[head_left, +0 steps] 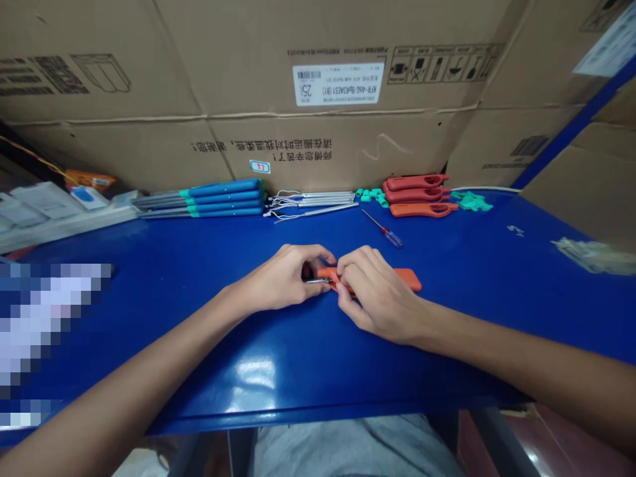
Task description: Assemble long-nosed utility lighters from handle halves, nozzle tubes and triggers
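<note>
Holding an orange plastic handle (407, 279) over the middle of the blue bench (447, 338), both hands together on it. Right hand (377, 295) grips the handle from above; left hand (283, 278) curls around its left end, where a short metal shaft (318, 281) sticks out. Fingertips of the two hands nearly meet; contact cannot be told. A small screwdriver (382, 228) lies just beyond, tilted across the bench. Along the far edge, left to right: blue-handled tools (223, 199) side by side, thin metal rods with fine wires (313, 202), green plastic clips (371, 195), three stacked red-orange handles (417, 195), more green clips (472, 202). Paper packets (44, 202) sit at the far left corner. Cardboard cartons (318, 66) stand behind the bench.
</note>
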Available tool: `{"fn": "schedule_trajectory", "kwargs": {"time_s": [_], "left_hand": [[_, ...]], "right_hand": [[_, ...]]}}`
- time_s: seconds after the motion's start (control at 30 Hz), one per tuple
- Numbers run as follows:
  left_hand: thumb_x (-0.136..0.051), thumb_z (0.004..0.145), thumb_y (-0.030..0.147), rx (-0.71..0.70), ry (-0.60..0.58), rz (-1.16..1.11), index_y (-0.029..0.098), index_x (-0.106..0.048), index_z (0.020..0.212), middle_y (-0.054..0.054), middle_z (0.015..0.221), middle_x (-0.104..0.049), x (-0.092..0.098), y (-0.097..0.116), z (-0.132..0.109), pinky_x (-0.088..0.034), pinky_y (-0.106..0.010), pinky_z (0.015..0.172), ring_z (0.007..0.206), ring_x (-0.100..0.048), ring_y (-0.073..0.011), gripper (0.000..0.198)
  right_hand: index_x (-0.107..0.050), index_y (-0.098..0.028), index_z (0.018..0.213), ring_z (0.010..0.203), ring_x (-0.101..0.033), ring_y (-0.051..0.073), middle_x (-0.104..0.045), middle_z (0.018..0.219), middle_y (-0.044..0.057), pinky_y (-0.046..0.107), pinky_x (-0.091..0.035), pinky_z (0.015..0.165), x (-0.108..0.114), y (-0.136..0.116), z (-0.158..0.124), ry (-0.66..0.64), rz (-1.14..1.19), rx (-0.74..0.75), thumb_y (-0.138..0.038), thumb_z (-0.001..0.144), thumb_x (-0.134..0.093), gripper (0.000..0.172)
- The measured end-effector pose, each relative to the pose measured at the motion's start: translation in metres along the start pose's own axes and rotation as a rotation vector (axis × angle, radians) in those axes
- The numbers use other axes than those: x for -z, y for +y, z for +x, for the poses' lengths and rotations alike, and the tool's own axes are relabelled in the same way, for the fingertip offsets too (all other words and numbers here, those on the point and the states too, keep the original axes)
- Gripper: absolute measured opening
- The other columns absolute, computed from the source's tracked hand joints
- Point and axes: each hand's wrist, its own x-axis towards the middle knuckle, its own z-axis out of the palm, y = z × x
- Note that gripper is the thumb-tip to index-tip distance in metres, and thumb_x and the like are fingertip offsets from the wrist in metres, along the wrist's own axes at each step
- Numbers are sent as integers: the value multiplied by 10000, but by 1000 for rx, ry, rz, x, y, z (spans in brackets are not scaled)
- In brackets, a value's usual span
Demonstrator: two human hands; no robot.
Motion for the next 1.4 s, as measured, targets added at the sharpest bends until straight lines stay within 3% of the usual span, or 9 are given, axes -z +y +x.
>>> {"fn": "schedule_trajectory", "kwargs": {"time_s": [0.13,0.33,0.5,0.67,0.87,0.97,1.03,1.23,1.4], "left_hand": [[-677,750,222,44,-19,-17,144,-652,973,-22,816,-701,5,-5,0,-482,-242,613,685,-629,-140,238],[-624,785,203,4,-111,32,149,-688,922,-28,819,-702,15,-2,-3,-473,-248,625,678,-595,-130,160],[-663,772,280,-44,-92,172,160,-664,1049,-52,921,-665,11,9,-5,-487,-286,713,781,-595,-164,302],[-505,929,423,-44,-35,291,193,-671,1046,-69,992,-638,-4,12,-1,-460,-367,849,954,-580,-217,308],[-529,920,312,-44,1,303,182,-651,945,-39,889,-667,-3,10,-2,-457,-299,715,804,-602,-177,181],[-551,902,284,-23,1,278,187,-636,951,-10,821,-672,1,11,-5,-434,-265,635,696,-599,-142,137],[-550,895,265,-28,3,258,185,-621,932,1,792,-667,3,11,-7,-423,-256,613,662,-592,-130,113],[-565,875,317,-62,-77,316,180,-620,1058,-32,898,-662,3,17,-7,-443,-301,704,793,-592,-180,235],[-506,927,353,-76,-120,317,180,-670,939,-38,875,-666,4,19,-4,-433,-316,754,830,-585,-191,239]], "right_hand": [[-534,-165,820,891,-548,233,-616,954,149,377,-458,748,5,2,5,54,97,-17,-167,951,-408,181],[-538,-201,823,893,-596,206,-627,923,84,373,-471,809,31,25,17,301,157,-164,-179,922,-502,108],[-568,-191,730,755,-584,193,-621,826,62,355,-465,725,44,54,16,60,134,-300,-240,857,-574,136],[-595,-171,706,700,-569,161,-616,806,50,306,-439,662,33,67,10,-187,138,-351,-241,812,-619,129],[-641,-168,830,819,-592,187,-645,876,64,319,-449,746,41,53,12,-172,187,-278,-332,867,-608,171],[-650,-184,1008,851,-608,197,-653,955,60,327,-467,762,47,43,11,-323,270,-216,-401,810,-678,295],[-648,-195,1038,840,-616,193,-651,934,53,333,-472,776,46,39,10,-408,286,-193,-356,844,-641,252],[-644,-195,1021,949,-589,209,-619,966,62,360,-467,852,34,37,6,-413,356,-219,-246,903,-569,149],[-617,-197,1002,905,-573,180,-594,967,53,329,-464,818,32,31,6,-388,400,-241,-243,909,-559,119]]}}
